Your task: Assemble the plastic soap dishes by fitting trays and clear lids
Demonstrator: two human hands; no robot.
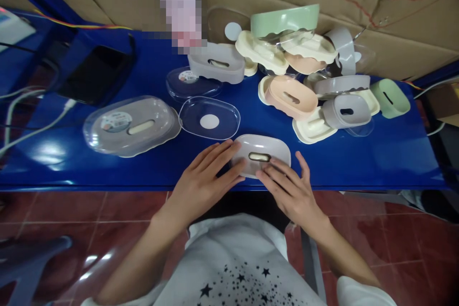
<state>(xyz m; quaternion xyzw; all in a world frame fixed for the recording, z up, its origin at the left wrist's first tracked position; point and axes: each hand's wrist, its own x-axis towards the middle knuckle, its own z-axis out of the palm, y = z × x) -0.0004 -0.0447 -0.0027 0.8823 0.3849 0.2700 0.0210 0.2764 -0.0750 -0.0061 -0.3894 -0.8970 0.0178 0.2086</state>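
A grey oval dish [265,145] with a cream piece showing in its central slot lies at the front edge of the blue table. My left hand [206,179] rests on the dish's left side, fingers stretched out. At its right side, my right hand [290,189] has its fingertips on the dish near the slot, the fingers spread and the thumb apart. Just behind the dish is a clear oval lid [225,110] with a white round sticker. Further left sits a larger grey dish under a clear labelled cover [154,122].
Peach [294,93], green [392,98] and grey containers are heaped at the back right, with cream bases among them. Another grey dish [233,60] stands behind the lids. A black phone [96,74] and white cables lie left. Another person's arm [181,5] shows blurred at the top.
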